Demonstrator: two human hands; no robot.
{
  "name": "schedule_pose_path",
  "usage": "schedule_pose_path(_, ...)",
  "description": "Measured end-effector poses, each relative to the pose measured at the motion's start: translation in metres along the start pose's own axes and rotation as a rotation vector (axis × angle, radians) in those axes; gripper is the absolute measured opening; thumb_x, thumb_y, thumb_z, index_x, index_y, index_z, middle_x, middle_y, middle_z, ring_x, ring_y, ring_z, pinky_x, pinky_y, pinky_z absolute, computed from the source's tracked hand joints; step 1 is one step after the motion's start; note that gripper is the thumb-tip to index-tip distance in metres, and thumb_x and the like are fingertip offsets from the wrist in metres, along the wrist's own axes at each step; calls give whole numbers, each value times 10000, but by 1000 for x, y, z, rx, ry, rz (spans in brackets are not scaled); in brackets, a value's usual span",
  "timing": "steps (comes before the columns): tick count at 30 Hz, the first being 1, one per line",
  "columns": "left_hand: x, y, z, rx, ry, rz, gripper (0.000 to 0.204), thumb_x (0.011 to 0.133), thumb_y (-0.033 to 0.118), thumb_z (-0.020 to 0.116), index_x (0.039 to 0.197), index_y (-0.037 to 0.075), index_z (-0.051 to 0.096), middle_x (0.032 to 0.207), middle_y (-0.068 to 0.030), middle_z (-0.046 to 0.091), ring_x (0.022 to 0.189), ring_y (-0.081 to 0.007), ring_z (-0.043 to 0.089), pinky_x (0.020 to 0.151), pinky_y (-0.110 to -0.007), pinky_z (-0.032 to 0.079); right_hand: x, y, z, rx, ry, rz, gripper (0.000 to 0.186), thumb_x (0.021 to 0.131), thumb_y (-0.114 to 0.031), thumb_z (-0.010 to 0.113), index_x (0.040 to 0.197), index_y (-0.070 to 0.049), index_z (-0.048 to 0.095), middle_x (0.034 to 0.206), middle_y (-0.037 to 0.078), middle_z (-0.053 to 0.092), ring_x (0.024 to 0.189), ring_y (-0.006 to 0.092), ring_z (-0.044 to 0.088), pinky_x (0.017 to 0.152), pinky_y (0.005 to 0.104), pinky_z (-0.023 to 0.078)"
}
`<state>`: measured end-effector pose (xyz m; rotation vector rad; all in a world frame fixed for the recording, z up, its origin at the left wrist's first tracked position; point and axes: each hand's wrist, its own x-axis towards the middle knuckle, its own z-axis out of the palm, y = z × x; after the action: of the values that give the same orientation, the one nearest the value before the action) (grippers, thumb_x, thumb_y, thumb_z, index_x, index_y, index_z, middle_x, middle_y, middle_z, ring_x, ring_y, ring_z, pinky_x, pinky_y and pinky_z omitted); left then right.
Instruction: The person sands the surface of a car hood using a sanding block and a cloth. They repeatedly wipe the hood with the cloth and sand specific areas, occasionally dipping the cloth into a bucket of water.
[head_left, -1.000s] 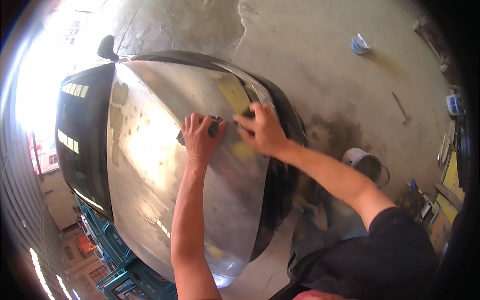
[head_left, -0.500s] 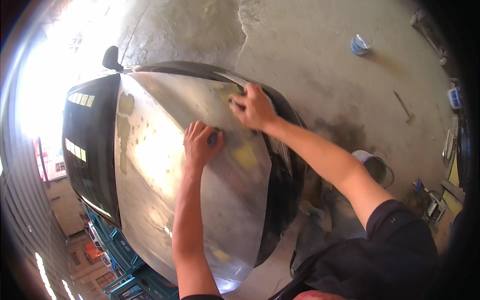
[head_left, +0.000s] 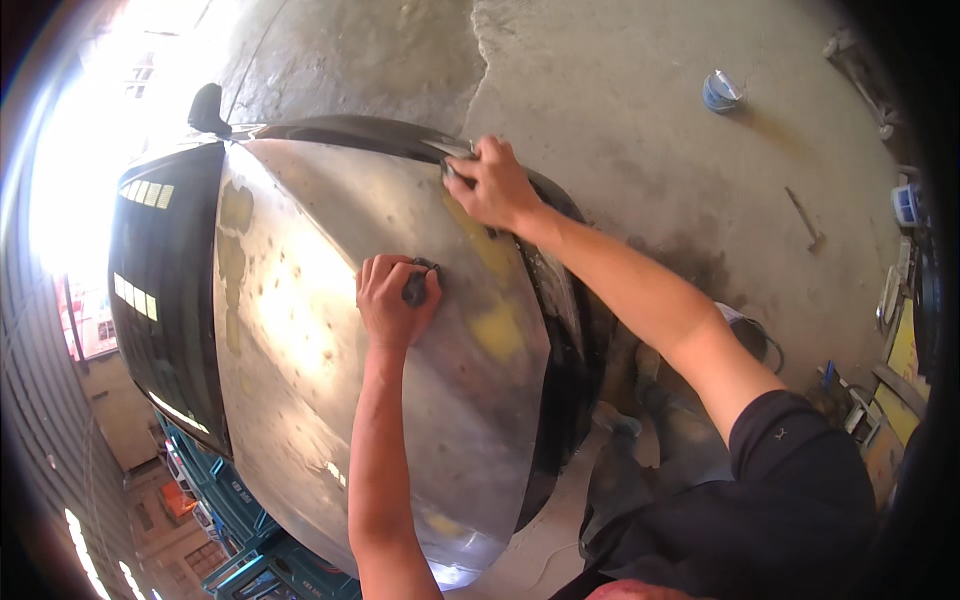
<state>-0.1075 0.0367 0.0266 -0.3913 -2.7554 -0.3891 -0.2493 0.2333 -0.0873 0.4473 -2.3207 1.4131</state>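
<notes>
From where I stand, both hands are busy over the dull grey, patchily bared metal hood [head_left: 450, 400] of a dark car. The left hand [head_left: 390, 305] is curled around a crumpled, dark grey wad [head_left: 420, 284], near the middle of the hood; I can't tell whether it is cloth or some other sheet. Further forward, the right hand [head_left: 495, 190] pinches a small, dark, flattish pad [head_left: 458, 172] between thumb and fingers, at the hood's front corner on the far side, just beyond a streak of yellow filler [head_left: 482, 240]. A squarish yellow filler patch [head_left: 497, 332] lies nearer, between that streak and the person.

I'd guess the wad is light and soft, best gathered into the palm with the fingers over its top. The pad also looks light, perhaps stiffer; I'd take it by its edges and leave the underside flat. The hood should be firm and heavy, smooth enough for things to slide along its slope, so a pressing palm suits it better than a grip.

A blue-and-white bucket [head_left: 719, 95] stands well apart on the concrete floor [head_left: 620, 110].
</notes>
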Motion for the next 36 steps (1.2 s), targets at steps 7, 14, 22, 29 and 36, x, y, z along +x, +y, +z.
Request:
schedule_pose_path(7,-5,-7,-8,-16,-1,-11,140,828,159,896,901,145,777,1052,-43,745,1009,-320,694,938,-457,541,2,4,5,5,-124,39,329,978,-307,837,1234,-110,903,1170,217,609,1106,388,612,995,492,549)
schedule_pose_path(14,-22,-14,-20,1,-11,-43,125,833,153,885,906,147,784,1057,-44,749,1010,-320,697,937,-456,542,-17,-6,15,74,-183,117,357,1003,-357,807,1262,-131,901,1091,260,662,1057,406,652,994,467,569)
schedule_pose_path(22,-12,-10,-11,-19,-5,-30,144,826,173,897,911,155,781,1055,-39,755,1008,-309,699,935,-453,538,-1,-4,4,33,-216,56,353,986,-337,828,1262,-127,898,1084,235,639,1065,406,637,1055,501,551)
schedule_pose_path(29,6,-2,2,-73,16,9,149,821,172,901,908,158,781,1047,-29,756,1011,-309,697,936,-452,542,41,-7,18,-11,-97,-4,307,958,-302,831,1180,-103,905,1091,264,662,1098,480,650,986,540,567)
schedule_pose_path(36,-21,-16,-20,-10,3,-63,155,819,173,907,911,166,783,1050,-19,748,1029,-308,691,945,-456,540,-42,-49,-6,44,-142,-156,332,991,-317,815,1235,-105,889,1099,206,635,1073,411,622,995,492,548)
